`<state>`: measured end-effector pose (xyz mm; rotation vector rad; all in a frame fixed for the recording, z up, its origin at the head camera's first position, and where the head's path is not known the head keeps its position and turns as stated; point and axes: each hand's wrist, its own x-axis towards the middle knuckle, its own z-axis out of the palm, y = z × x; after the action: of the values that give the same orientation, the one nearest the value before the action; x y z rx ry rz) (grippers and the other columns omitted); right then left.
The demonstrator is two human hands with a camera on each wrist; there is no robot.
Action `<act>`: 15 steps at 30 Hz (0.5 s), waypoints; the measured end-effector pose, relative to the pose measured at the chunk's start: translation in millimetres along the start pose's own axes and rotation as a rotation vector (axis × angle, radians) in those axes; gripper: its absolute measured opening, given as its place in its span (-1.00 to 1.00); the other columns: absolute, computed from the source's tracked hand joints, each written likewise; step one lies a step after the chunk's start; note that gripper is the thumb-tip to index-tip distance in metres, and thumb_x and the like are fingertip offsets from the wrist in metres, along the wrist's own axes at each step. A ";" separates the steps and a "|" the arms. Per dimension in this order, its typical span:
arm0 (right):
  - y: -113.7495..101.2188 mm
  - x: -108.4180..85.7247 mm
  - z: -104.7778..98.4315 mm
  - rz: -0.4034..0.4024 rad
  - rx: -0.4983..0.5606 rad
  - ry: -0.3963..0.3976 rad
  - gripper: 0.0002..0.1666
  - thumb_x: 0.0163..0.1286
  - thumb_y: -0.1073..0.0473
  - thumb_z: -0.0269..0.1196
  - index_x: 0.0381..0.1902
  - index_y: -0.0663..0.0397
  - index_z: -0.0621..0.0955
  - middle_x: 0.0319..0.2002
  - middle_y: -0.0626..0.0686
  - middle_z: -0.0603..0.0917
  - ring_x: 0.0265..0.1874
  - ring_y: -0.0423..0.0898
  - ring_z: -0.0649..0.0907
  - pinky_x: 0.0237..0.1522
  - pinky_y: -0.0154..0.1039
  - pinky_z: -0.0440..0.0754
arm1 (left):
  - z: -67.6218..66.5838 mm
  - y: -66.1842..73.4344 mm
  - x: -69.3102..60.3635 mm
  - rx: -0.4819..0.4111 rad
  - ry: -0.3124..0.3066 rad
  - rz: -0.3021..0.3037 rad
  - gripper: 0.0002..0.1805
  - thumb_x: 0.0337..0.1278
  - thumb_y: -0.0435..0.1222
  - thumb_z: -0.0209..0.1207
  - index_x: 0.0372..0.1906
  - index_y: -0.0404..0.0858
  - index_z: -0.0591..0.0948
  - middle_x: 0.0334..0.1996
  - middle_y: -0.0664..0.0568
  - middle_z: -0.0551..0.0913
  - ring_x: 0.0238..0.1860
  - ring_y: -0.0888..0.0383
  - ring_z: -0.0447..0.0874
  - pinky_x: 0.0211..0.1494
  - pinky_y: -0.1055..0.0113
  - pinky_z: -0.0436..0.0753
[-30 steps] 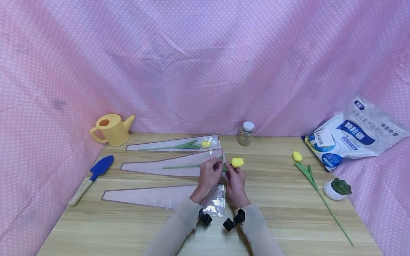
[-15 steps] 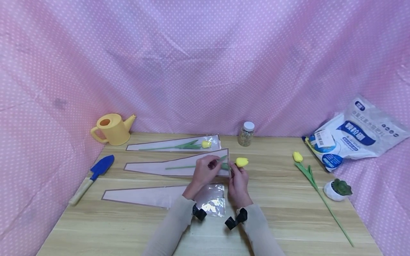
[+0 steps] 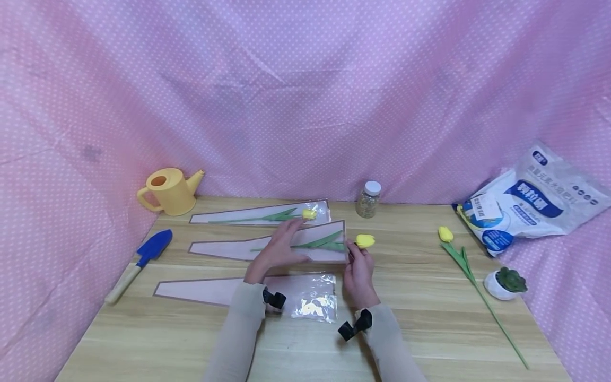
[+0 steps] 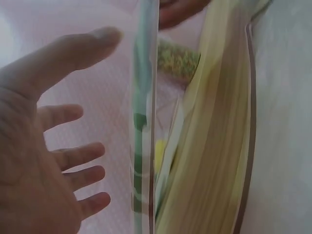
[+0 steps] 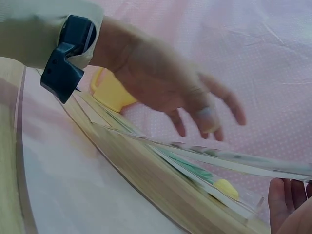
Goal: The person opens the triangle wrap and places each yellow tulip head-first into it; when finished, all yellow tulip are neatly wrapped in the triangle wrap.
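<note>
Pink dotted cloth point(image 3: 305, 106) hangs in folds behind a wood-grain table point(image 3: 415, 318). At the middle, a yellow tulip point(image 3: 321, 242) lies mostly inside a tapering sleeve point(image 3: 219, 248), its smooth, rounded head outside the wide right end. The right hand point(image 3: 360, 273) grips that end; whether it pinches the stem too, I cannot tell. Fingers spread, the left hand point(image 3: 279, 246) is clear of the sleeve. Steadying the mouth and keeping the slim leaves flat should spare the thin, dark-edged, glossy film from creases.
</note>
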<state>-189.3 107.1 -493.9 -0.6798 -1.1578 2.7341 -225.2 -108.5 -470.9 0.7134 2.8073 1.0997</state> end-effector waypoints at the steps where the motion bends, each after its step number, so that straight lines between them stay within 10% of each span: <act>1: -1.2 -0.2 -0.2 0.003 0.002 -0.004 -0.56 0.44 0.27 0.21 0.18 0.28 0.37 -0.21 -0.12 0.57 -0.27 -0.36 0.62 -0.19 -0.61 0.63 | -1.5 -3.4 0.1 0.008 -0.015 -0.001 0.17 -0.19 -0.04 0.53 0.57 0.00 0.13 0.57 -0.14 0.10 0.57 -0.19 0.05 0.50 -0.31 0.24; 15: -18.5 1.4 -6.4 0.070 0.098 -0.029 -0.46 0.49 0.27 0.15 0.34 0.25 0.27 -0.11 -0.08 0.68 -0.11 -0.32 0.75 0.14 -0.45 0.62 | -9.4 -21.7 -4.9 0.182 -0.089 -0.152 0.28 -0.32 -0.25 0.59 0.59 -0.12 0.07 0.51 -0.20 0.20 0.59 -0.18 0.01 0.65 -0.23 -0.18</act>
<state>-189.4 124.8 -485.3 -0.6841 -1.0161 2.8458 -231.4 -130.6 -478.6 0.5346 2.8545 0.7766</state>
